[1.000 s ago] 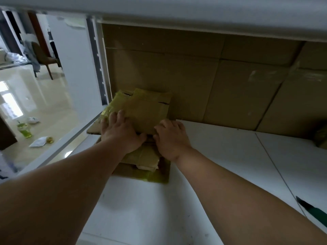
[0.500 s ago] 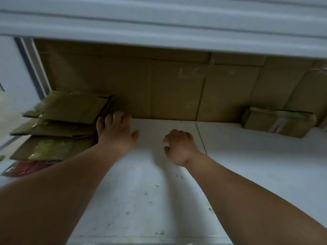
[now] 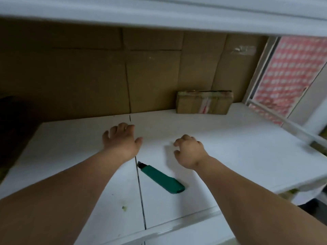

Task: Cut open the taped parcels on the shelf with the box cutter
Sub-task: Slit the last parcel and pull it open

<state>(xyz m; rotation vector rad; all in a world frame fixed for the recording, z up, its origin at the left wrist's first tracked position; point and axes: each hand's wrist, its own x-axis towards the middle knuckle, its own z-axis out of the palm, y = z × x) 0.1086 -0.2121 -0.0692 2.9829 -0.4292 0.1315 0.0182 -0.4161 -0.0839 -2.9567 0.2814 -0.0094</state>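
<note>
A taped brown cardboard parcel (image 3: 203, 102) with a red-and-white label strip stands at the back right of the white shelf (image 3: 238, 144), against the cardboard backing. A green box cutter (image 3: 161, 177) lies flat on the shelf between my forearms, its dark tip pointing up-left. My left hand (image 3: 122, 140) hovers over the shelf with fingers spread, holding nothing. My right hand (image 3: 190, 150) hangs above the shelf with loosely curled fingers, empty, just up-right of the cutter. Neither hand touches the cutter or the parcel.
Flattened cardboard sheets (image 3: 106, 73) line the back of the shelf. The upper shelf board (image 3: 159, 15) runs overhead. A metal upright (image 3: 258, 71) and rail bound the right end, with red-and-white patterned packaging (image 3: 290, 76) beyond. A dark seam (image 3: 139, 188) splits the shelf boards.
The view swung right, away from the stack of opened boxes at the left. Both hands left that stack and moved right over the bare shelf; the cutter and taped parcel came into view.
</note>
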